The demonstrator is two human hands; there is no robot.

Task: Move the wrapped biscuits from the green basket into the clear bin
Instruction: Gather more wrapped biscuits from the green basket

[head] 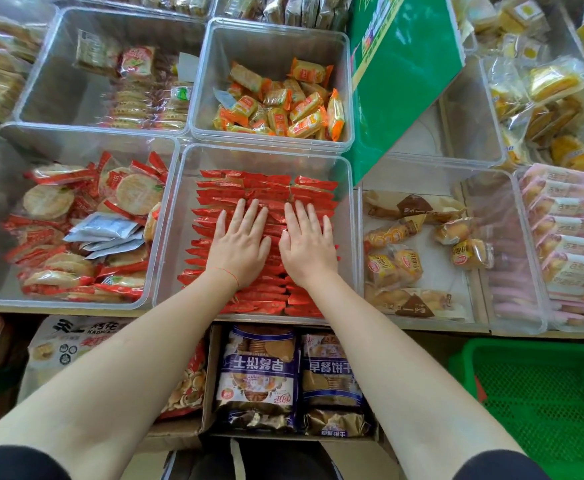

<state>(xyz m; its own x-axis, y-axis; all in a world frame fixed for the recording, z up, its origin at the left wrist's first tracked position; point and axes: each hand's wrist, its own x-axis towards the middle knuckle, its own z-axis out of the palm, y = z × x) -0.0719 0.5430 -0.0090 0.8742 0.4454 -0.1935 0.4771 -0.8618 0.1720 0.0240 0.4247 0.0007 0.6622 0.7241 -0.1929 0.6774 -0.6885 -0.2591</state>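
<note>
Left hand: the left hand (239, 244) was laid flat, fingers straight and spread, on the red wrapped biscuits (266, 188); nothing was gripped.
Right hand: the right hand (306, 242) was laid flat beside it in the same way, fingers pointing away from the person; nothing was gripped.
Biscuits: slim packets in red wrappers were seen stacked in neat rows inside the clear bin (347, 237), directly under both palms.
Long axis: each packet was laid crosswise, left to right, across the line of the fingers.
Green basket: the green basket (540, 393) was placed low on the person's right, well apart from the bin; the part in view showed only bare mesh.
Nearer hand: the right hand was judged nearer the basket.
Stage: the packets were judged to be pressed level, the transfer near its end.
</note>
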